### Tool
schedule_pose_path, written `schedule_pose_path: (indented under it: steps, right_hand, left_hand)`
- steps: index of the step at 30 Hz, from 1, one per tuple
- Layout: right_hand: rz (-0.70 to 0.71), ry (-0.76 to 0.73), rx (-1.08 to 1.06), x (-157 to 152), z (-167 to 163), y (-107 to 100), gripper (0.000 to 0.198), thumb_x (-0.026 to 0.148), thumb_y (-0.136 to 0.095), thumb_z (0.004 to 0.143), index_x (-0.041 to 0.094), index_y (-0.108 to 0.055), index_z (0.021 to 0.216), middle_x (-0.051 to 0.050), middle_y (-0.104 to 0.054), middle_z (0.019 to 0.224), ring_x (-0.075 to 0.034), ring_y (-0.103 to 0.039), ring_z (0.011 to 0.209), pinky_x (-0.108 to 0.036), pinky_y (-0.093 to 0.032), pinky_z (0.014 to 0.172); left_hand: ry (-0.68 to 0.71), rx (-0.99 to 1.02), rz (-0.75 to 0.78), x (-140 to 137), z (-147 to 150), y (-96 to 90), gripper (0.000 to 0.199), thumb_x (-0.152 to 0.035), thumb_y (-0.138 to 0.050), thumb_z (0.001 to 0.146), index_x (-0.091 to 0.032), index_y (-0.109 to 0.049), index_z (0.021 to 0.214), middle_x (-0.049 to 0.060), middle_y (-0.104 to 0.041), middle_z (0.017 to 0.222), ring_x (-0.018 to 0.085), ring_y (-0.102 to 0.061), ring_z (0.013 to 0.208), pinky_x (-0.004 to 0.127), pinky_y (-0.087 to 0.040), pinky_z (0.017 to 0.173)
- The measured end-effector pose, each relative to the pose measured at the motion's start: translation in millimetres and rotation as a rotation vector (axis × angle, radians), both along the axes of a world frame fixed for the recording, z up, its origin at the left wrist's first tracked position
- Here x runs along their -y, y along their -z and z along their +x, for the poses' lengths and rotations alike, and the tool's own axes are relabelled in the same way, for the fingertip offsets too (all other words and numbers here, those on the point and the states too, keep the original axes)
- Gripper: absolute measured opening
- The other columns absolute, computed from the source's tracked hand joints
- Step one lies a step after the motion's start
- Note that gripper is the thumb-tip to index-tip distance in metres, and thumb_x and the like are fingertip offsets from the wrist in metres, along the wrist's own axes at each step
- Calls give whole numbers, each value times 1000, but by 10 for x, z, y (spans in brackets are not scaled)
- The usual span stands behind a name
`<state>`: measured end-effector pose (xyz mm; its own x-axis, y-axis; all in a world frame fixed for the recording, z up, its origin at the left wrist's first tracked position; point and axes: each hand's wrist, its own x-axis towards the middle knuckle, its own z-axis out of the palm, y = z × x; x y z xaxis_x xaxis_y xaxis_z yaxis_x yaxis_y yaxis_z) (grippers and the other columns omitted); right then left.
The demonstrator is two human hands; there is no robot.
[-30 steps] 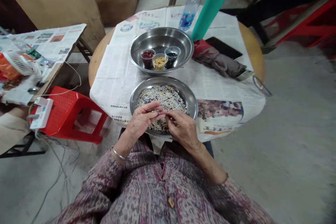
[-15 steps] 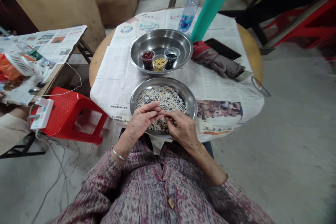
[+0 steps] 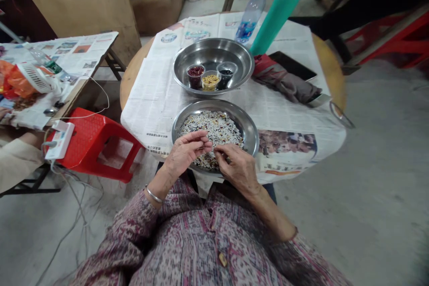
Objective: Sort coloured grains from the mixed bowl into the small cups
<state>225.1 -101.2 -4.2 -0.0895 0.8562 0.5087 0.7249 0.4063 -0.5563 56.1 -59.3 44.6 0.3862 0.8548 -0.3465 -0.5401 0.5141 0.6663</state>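
Silver bangle (image 3: 154, 194) on the wrist of the left hand (image 3: 189, 152), thumb and fingers bunched close. Right hand (image 3: 238, 166) is just beside it, thumb and index curled near each other. Honestly can't tell if either's pinching anything. Both hover over mixed grains (image 3: 214, 126) in a steel basin (image 3: 250, 136). Past that, a deeper steel basin (image 3: 185, 56) holds three clear cups: dark red beans (image 3: 195, 71), yellow grains (image 3: 211, 80), black beans (image 3: 227, 72). Newspaper (image 3: 147, 107) underneath.

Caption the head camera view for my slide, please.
Left hand and right hand over a basin of mixed grains; beyond, a second basin holds three clear cups.
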Motion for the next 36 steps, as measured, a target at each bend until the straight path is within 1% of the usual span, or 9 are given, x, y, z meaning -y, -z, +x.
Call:
schedule_pose_path:
  steps: [13,21,29,36]
  right_hand:
    - [26,-18,25,51,-22,5,12,18,-55,92,22,-66,91,-4,-73,85,-19,-67,79,-31,-50,73]
    - [25,-14,28,60,-18,8,11,18,-55,92,22,-66,91,-4,-72,85,-19,-66,80,-31,-49,74]
    - [33,-4,13,64,-21,22,11,17,-56,91,21,-66,91,-4,-73,86,-19,-67,78,-30,-49,73]
    - [39,-16,28,107,-29,10,10,18,-55,92,20,-65,91,-4,-72,85,-19,-67,79,-30,-50,74]
  left_hand:
    - [-18,-9,19,42,-17,31,23,-4,-69,74,-11,-74,95,6,-72,79,15,-70,78,32,-55,88]
    - [-26,7,45,64,-10,43,23,-7,-73,72,-12,-75,94,5,-73,80,14,-70,79,28,-57,84]
    - [-45,8,45,82,-1,21,21,-5,-71,73,-11,-74,93,5,-72,80,14,-70,78,30,-56,84]
    - [-57,16,44,124,-7,41,21,-4,-69,73,-11,-73,93,4,-71,80,13,-69,77,30,-55,84]
